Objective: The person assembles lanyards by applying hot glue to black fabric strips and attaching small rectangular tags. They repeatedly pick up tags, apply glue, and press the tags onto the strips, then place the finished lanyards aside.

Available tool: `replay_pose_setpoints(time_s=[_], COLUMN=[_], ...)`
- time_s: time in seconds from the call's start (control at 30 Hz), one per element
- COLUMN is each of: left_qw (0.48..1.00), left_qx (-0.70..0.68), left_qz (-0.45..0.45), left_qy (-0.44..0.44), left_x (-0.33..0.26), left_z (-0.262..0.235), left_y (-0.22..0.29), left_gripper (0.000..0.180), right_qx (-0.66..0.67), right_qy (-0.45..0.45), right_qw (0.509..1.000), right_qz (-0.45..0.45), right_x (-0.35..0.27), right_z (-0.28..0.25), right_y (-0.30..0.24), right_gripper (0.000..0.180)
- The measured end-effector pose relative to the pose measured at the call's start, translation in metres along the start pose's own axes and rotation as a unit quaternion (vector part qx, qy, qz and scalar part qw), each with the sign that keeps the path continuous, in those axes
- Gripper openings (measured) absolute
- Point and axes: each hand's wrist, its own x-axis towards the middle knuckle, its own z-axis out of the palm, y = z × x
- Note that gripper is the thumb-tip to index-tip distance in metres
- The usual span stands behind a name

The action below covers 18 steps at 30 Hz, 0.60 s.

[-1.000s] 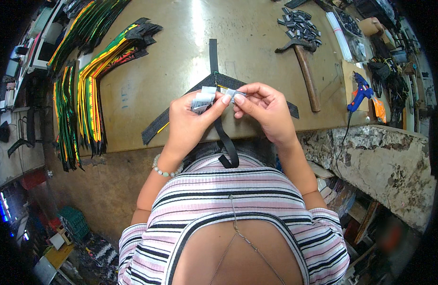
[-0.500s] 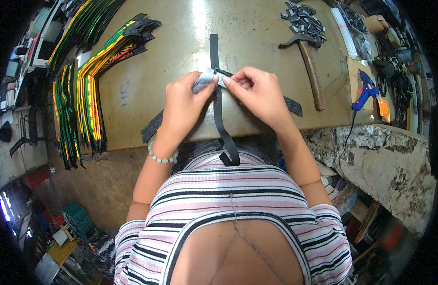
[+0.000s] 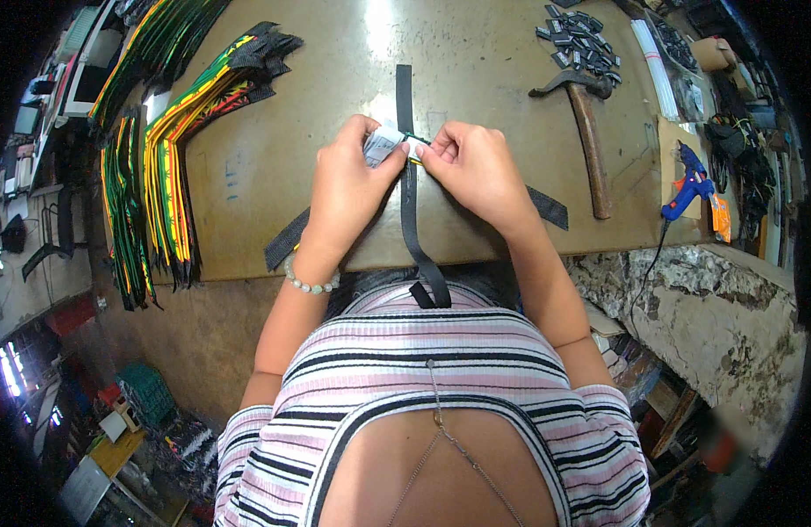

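Note:
A white printed label [image 3: 383, 143], apparently a folded strip, sits between my two hands. My left hand [image 3: 346, 180] pinches it between thumb and fingers. Closed too, my right hand [image 3: 476, 171] has its thumb and fingertip on the label's right part, against a strap with a little green and yellow showing. That strap lies crosswise under my hands, mostly covered; its black woven ends [image 3: 549, 209] stick out on both sides. Beneath the hands a narrow black band [image 3: 405, 92] runs lengthwise over the table, its near end curling at my shirt.
Bundles of green, yellow and red patterned straps [image 3: 168, 154] lie at the left. To the right are a hammer [image 3: 590, 145], a pile of small dark metal clips [image 3: 581, 39], white sticks [image 3: 653, 66] and a blue glue gun [image 3: 689, 184] with its cord hanging over the table edge [image 3: 616, 246].
The label has turned slightly between my fingers, and green and yellow now show at the strap beside it. The view has shifted a little; both hands keep their pinch.

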Motion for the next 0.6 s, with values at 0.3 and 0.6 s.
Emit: replay_pose_setpoints(time_s=[0.3,0.6], left_qw=[0.981,0.992], left_qx=[-0.014,-0.016], left_qz=[0.177,0.124], left_qy=[-0.082,-0.019], left_x=[-0.023,-0.014], left_z=[-0.039,-0.012], left_y=[-0.009,-0.014], left_gripper=[0.023,0.019], right_qx=[-0.013,-0.015], right_qy=[-0.005,-0.016], right_qw=[1.000,1.000], right_qz=[0.002,0.015], right_x=[0.003,0.004], right_z=[0.000,-0.003], right_y=[0.002,-0.002], right_gripper=[0.022,0.023])
